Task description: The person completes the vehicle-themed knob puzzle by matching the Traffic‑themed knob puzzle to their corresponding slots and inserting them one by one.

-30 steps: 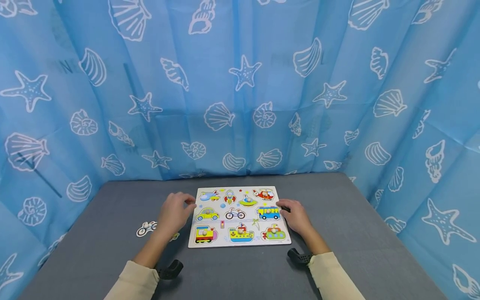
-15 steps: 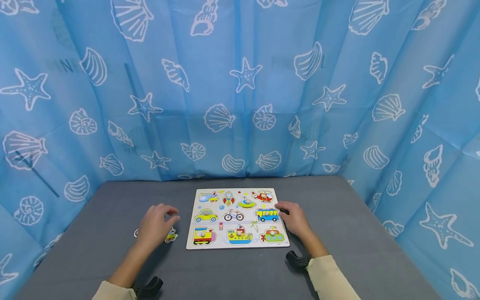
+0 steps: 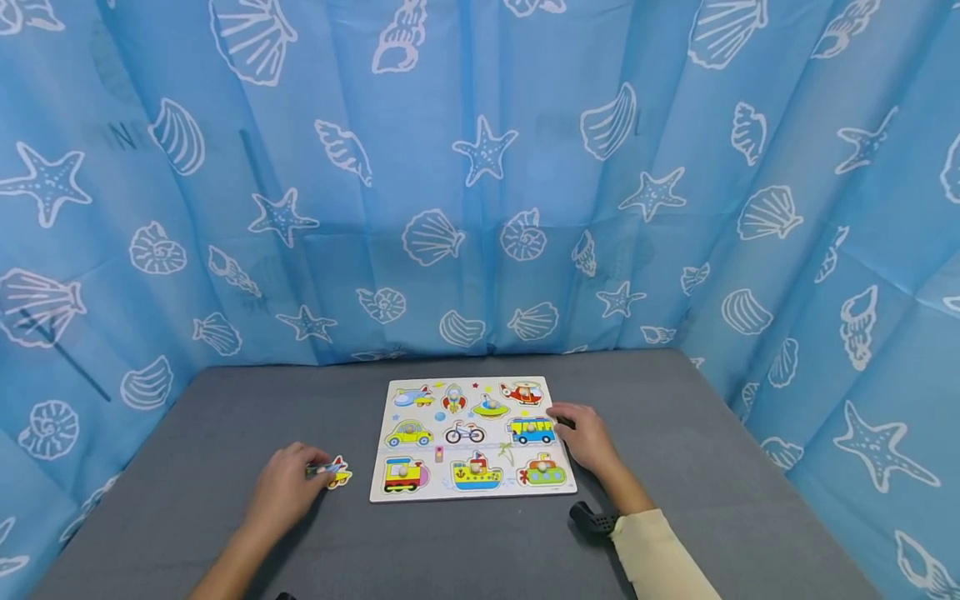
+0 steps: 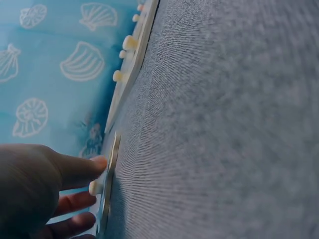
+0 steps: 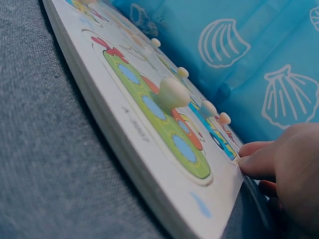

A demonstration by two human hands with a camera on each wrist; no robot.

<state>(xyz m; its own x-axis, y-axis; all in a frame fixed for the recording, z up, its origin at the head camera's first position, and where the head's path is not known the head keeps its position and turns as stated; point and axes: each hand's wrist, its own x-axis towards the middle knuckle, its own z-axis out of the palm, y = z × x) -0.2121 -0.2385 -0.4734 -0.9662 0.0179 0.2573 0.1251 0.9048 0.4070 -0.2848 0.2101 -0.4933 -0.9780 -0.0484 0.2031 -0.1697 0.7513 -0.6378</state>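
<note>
A knobbed wooden puzzle board point(image 3: 442, 450) printed with vehicles lies on the table. My left hand point(image 3: 281, 492) is left of it, over a plane-shaped puzzle piece point(image 3: 341, 473) beside the board. In the left wrist view the thumb is at the edge of that piece point(image 4: 112, 162), and its pale knob sits between thumb and fingers, with a gap beside the thumb. The palm hides part of the piece in the head view. My right hand point(image 3: 592, 437) touches the board's right edge with thumb and index fingertips, near the bus piece point(image 3: 532, 430); the right wrist view shows this hand point(image 5: 294, 174) too.
Grey cloth covers the table point(image 3: 465, 550). A blue curtain point(image 3: 480, 250) with shells and starfish hangs behind and at the sides. Knobs stand up from the train point(image 3: 405, 474), ship point(image 3: 477, 472) and submarine point(image 3: 542, 472) pieces on the board.
My left hand has left the board's left side and moved left and nearer, down to the plane piece. It now covers where the loose bicycle piece showed. My right hand stays at the board.
</note>
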